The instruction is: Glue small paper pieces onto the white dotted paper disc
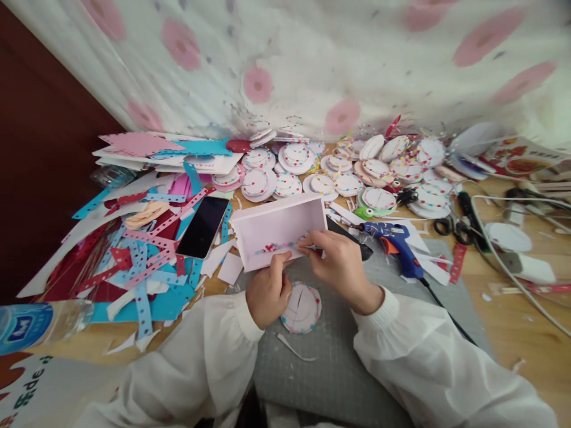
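Note:
A shallow white box [285, 219] is tipped toward me, with small red, blue and pink beads [273, 246] gathered along its lower side. My left hand [270, 291] is closed on the near edge of the box. Over the box's right end, my right hand [336, 261] pinches with its fingertips among the beads; what lies between them is too small to make out. Just below the box, a round white disc [301, 308] edged with coloured beads lies on the grey cutting mat [339, 362], partly behind my left hand.
Several bead-trimmed discs [297, 156] are heaped at the back by the curtain. A blue glue gun [397, 241] with its cord, scissors [452, 229] and white cables lie at right. At left are a phone [203, 227], paper strips [143, 303] and a plastic bottle [40, 324].

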Demonstrator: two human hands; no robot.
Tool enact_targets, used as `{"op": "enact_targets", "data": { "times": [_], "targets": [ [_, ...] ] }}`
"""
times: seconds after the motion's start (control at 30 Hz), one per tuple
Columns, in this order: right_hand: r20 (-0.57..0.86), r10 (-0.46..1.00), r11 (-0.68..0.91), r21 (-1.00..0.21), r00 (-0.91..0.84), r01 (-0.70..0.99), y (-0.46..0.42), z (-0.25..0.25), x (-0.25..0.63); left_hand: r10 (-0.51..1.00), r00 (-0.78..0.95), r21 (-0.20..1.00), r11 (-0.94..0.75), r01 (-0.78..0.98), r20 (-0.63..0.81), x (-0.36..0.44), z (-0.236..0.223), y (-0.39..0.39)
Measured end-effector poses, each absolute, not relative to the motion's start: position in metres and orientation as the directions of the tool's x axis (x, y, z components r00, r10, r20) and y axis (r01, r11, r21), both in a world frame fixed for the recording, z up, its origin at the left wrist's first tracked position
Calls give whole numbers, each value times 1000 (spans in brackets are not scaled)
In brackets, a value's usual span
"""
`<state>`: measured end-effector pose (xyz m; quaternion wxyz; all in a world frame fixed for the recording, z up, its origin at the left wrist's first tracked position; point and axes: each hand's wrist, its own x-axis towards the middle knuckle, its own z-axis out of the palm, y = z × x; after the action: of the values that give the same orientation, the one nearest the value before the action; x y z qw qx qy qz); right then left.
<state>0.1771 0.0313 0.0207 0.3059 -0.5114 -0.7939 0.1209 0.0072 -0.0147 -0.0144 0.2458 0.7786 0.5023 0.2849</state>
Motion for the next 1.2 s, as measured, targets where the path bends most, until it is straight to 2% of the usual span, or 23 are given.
{"op": "enact_targets", "data": {
  "times": [0.13, 0.2, 0.33, 0.47, 0.7, 0.83, 0.93, 1.07, 1.2],
  "targets": [
    [365, 891, 438, -541, -269, 718, 30, 17, 177, 921, 329, 667, -379, 641, 208, 8, -15, -14],
    [374, 900, 423, -625, -225, 656, 30, 15, 177, 923, 324, 669, -377, 641, 209, 8, -15, -15],
    [355, 934, 333, -841, -31, 427, 27, 18, 182, 925, 319, 687, -369, 626, 206, 8, -16, -15],
    [300, 942, 250, -925, 149, 286, 16, 26, 198, 927, 322, 725, -356, 589, 193, 7, -15, -15],
    [154, 944, 133, -987, 293, 92, -6, 14, 219, 937, 275, 798, -330, 504, 214, 7, -10, -13],
    [76, 965, 68, -997, 251, 42, -9, 3, 215, 929, 277, 902, -324, 285, 246, 8, -5, -12],
    [63, 974, 56, -998, 218, 39, -8, 1, 212, 947, 278, 966, -207, 154, 159, 8, -2, -8],
    [38, 982, 38, -999, 188, 5, -9, 3, 210, 965, 262, 994, -35, 104, 7, 8, -3, 1],
    [55, 986, 55, -998, 157, 5, -11, 5, 206, 967, 254, 994, -6, 105, -21, 7, -6, 3]
  ]
}}
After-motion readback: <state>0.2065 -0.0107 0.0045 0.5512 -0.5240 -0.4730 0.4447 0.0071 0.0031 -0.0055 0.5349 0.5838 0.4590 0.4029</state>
